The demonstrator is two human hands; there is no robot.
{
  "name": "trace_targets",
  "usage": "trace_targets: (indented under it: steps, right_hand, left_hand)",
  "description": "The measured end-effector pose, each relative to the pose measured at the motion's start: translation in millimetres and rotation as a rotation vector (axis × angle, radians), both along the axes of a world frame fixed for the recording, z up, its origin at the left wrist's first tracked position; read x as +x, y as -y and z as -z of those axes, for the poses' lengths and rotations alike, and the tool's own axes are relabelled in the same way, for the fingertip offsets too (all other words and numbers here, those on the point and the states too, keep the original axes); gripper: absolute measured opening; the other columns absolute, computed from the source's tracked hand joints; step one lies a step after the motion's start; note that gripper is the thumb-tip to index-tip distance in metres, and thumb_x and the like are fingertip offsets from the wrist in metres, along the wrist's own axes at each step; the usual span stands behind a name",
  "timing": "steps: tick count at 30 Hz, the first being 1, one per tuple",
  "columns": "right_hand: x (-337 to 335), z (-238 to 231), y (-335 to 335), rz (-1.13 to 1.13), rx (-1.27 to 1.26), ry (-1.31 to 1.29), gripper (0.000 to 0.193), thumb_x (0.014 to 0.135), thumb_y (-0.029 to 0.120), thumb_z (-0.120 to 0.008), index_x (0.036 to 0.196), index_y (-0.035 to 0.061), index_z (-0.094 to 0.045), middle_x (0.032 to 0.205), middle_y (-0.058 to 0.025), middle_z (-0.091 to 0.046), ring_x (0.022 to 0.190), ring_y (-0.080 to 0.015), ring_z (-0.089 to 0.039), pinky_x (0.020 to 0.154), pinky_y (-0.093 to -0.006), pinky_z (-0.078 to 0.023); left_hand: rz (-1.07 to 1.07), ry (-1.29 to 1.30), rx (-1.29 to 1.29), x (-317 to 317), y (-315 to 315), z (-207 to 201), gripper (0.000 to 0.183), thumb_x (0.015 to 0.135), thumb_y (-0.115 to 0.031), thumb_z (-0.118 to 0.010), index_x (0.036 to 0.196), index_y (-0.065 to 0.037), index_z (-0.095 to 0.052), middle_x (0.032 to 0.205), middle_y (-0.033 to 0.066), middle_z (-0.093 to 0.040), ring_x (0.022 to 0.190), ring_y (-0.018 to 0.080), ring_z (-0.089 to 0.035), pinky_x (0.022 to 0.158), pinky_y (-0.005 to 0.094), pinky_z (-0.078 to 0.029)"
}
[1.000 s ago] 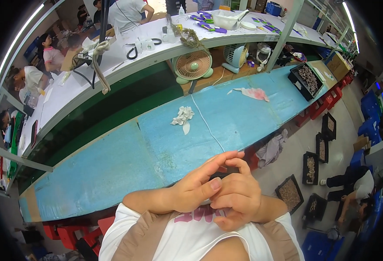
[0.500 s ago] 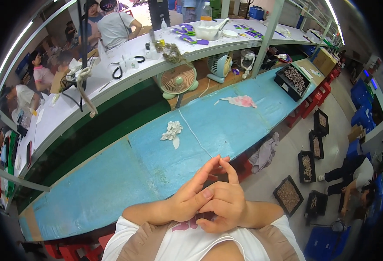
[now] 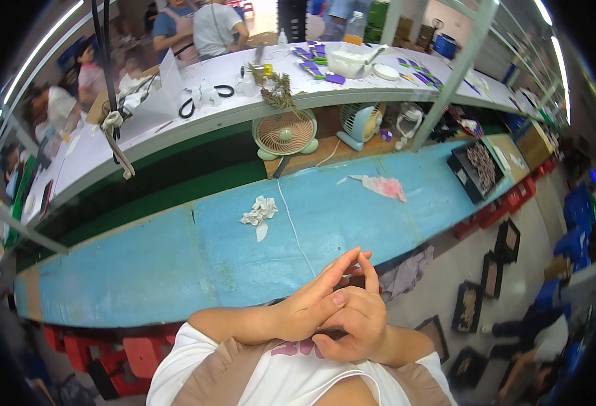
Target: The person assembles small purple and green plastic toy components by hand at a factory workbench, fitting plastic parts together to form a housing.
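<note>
In front of my chest my two bare hands meet, with no object visible in them. My left hand [image 3: 304, 310] has its fingers stretched out and its thumb resting on the right hand's bent fingers. On my right hand [image 3: 360, 322] the index finger reaches up to touch the left fingertips, and the thumb stands apart lower down. Beneath them is the blue-covered table [image 3: 156, 257]. A thin white cord [image 3: 292, 223] crosses it from the fan and passes behind my hands. Crumpled white tissues [image 3: 259, 211] and a pink-stained white cloth [image 3: 382, 187] lie farther off.
A tan fan [image 3: 285, 132] and a blue fan [image 3: 361, 126] stand under a white shelf [image 3: 210, 120]. The shelf carries scissors, bottles, a white tub [image 3: 347, 61] and purple-green tools. A black crate [image 3: 472, 169] sits at the table's right end; red stools [image 3: 142, 355] and floor crates surround the table.
The view has shifted, so the table and shelf appear turned and moved in the picture. My hands keep nearly the same pose, fingertips still touching.
</note>
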State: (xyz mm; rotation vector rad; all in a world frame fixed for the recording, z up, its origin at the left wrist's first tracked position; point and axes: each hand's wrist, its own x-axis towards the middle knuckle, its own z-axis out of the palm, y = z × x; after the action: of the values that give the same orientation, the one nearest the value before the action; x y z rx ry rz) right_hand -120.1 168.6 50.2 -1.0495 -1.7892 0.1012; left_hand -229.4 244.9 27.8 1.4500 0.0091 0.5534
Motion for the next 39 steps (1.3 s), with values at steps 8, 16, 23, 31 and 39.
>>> trace_targets:
  steps: [8,16,23,31,39]
  right_hand:
    - [107.1,-10.5,1.2,-0.057,-0.004,-0.047,0.02,0.074,0.02,-0.062,0.062,0.0082,-0.054,0.061,-0.0086,-0.054,0.061,-0.0254,-0.056,0.093,-0.0489,-0.031]
    - [171.4,6.8,-21.2,-0.17,-0.071,-0.035,0.021,0.074,0.023,-0.059,0.059,0.0093,-0.051,0.059,-0.0049,-0.054,0.057,-0.0206,-0.053,0.096,-0.0518,-0.026]
    - [158.5,14.4,-82.7,-0.393,-0.114,-0.125,0.01,0.062,0.01,-0.064,0.061,0.0088,-0.054,0.063,-0.0035,-0.054,0.059,-0.0223,-0.053,0.078,-0.045,-0.037]
    - [167.1,-11.7,-307.7,0.031,-0.152,0.112,0.019,0.077,0.011,-0.058,0.092,0.001,-0.053,0.087,-0.0119,-0.054,0.073,-0.0246,-0.054,0.064,-0.0313,-0.044]
    - [157.2,7.1,-524.8,0.687,-0.573,0.687,0.028,0.076,0.013,-0.053,0.101,0.0012,-0.051,0.096,-0.0208,-0.059,0.09,-0.0345,-0.058,0.078,-0.0422,-0.046]
  left_hand:
    - [-0.069,0.026,-0.035,108.2,8.7,6.8,0.055,0.093,-0.022,-0.032,0.137,0.003,-0.009,0.138,0.0187,-0.021,0.124,0.0267,-0.027,0.102,0.0342,-0.022]
    - [-0.281,-0.014,-0.027,158.9,8.3,12.6,0.054,0.093,-0.023,-0.032,0.135,0.006,-0.014,0.133,0.02,-0.028,0.121,0.0267,-0.031,0.1,0.035,-0.025]
    - [-0.381,-0.09,-0.182,133.7,-28.2,11.0,0.051,0.093,-0.022,-0.033,0.135,0.003,-0.019,0.133,0.0168,-0.03,0.12,0.0254,-0.034,0.1,0.0343,-0.026]
    - [-0.633,-0.028,-0.431,62.5,-94.1,35.5,0.047,0.093,-0.021,-0.036,0.135,-0.003,-0.024,0.134,0.0123,-0.034,0.117,0.021,-0.038,0.097,0.0332,-0.029]
    - [-0.652,-0.102,-0.482,12.6,-130.2,65.8,0.046,0.088,-0.019,-0.042,0.131,-0.004,-0.033,0.13,0.0133,-0.04,0.113,0.0226,-0.043,0.092,0.0343,-0.033]
